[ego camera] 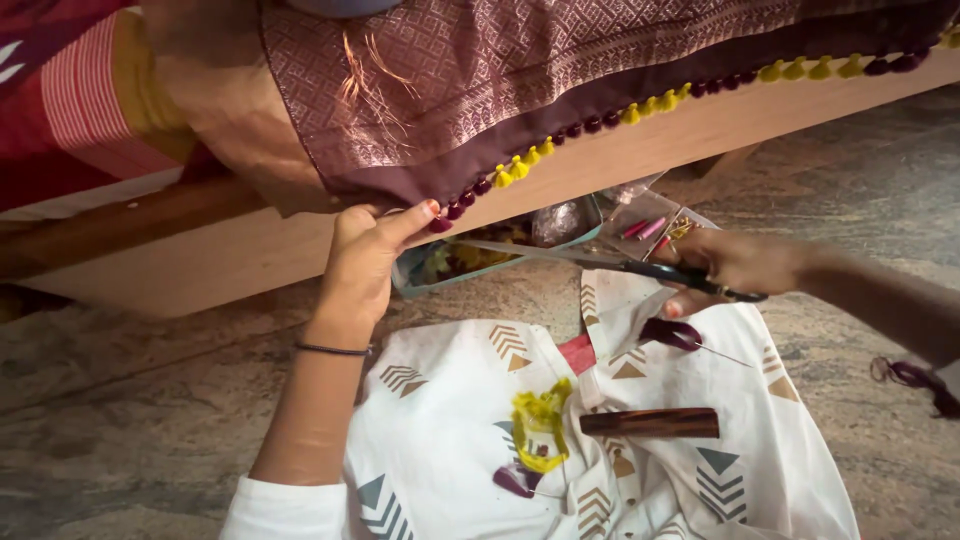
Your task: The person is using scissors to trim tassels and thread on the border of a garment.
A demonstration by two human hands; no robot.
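— Two hands, both busy. The left hand (365, 262) is raised to the hem of the sari (520, 70), pinching it at the last maroon tassel (440, 224) between thumb and fingers.

— And the right?

— The right hand (735, 262) is clenched around the dark handles of the scissors (600, 262). Their blades point left, toward the pinched spot.

— So how does the tassel lie from the scissors?

— Up and to the left of the blade tips, with a gap between them. The scissors' long axis runs nearly level across the view, while the tassel row (640, 110) climbs from the left hand up to the right along the bed edge (700, 130). The left hand is the one at the tassel; the right is well apart from it.

— Are the blades open?

— Hard to say; they look thin and nearly closed, but the view is too blurred there to be sure.

— What's about them?

— A tray (500, 262) of bits sits under the bed, behind the blades. On the lap lies a white cloth (450, 420) with chevron marks, and on it a yellow thread bundle (540, 430), a maroon bundle (670, 333) with a needle sticking out, and a brown stick (650, 423) lying crosswise. More maroon thread (915, 378) lies on the floor at the right.
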